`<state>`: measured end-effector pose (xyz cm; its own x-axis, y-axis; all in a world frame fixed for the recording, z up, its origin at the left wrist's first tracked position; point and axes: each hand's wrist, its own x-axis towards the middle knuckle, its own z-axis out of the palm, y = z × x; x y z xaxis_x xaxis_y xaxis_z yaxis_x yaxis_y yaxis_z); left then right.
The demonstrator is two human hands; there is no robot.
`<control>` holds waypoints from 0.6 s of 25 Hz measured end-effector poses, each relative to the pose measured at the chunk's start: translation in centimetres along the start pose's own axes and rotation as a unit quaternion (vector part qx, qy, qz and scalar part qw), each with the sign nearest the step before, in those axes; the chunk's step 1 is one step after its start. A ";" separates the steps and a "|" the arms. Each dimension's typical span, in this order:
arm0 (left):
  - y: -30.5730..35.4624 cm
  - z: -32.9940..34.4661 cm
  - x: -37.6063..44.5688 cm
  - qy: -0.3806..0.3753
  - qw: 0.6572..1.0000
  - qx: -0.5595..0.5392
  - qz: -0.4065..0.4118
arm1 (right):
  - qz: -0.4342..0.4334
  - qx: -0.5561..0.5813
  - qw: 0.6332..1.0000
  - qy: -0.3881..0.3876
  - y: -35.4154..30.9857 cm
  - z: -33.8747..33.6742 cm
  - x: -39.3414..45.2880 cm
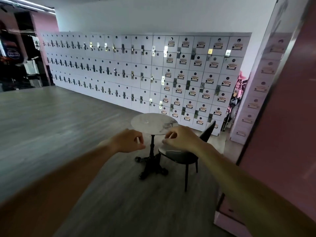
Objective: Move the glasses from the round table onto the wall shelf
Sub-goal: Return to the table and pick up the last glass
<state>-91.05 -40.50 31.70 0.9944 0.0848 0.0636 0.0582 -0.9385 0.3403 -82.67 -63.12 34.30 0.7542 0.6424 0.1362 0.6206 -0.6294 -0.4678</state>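
A round white marble table point(154, 123) on a black iron pedestal stands a few steps ahead, in front of a wall of lockers. Near the middle of its top lies a faint clear shape point(146, 121), too small and blurred to identify. Both my arms reach forward toward the table. My left hand point(130, 141) hovers short of the near left rim, fingers loosely curled and holding nothing. My right hand point(181, 139) hovers short of the near right rim, fingers bent downward, also holding nothing. I cannot make out a wall shelf.
A dark chair point(186, 154) is tucked against the table's right side. White lockers point(136, 71) line the back wall. A pink wall with a mirrored panel point(280, 117) rises close on my right, with a pink ledge point(227, 218) at its foot. Grey wood floor point(51, 125) spreads to the left.
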 end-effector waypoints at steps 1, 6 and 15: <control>-0.8 -0.3 2.0 0.004 1.000 -0.002 -0.005 | 0.000 -0.002 1.000 0.000 0.7 -0.2 2.3; -5.3 -1.6 10.6 0.028 0.999 -0.007 -0.023 | -0.025 -0.011 0.999 -0.019 3.0 0.9 12.9; -17.6 -2.8 26.1 0.023 0.999 -0.009 -0.027 | 0.010 0.004 0.999 -0.040 4.8 5.4 31.2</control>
<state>-66.34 -20.81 30.00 0.9846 0.1513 0.0875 0.1101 -0.9256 0.3622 -57.35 -43.76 31.53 0.7461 0.6634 0.0568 0.6043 -0.6389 -0.4761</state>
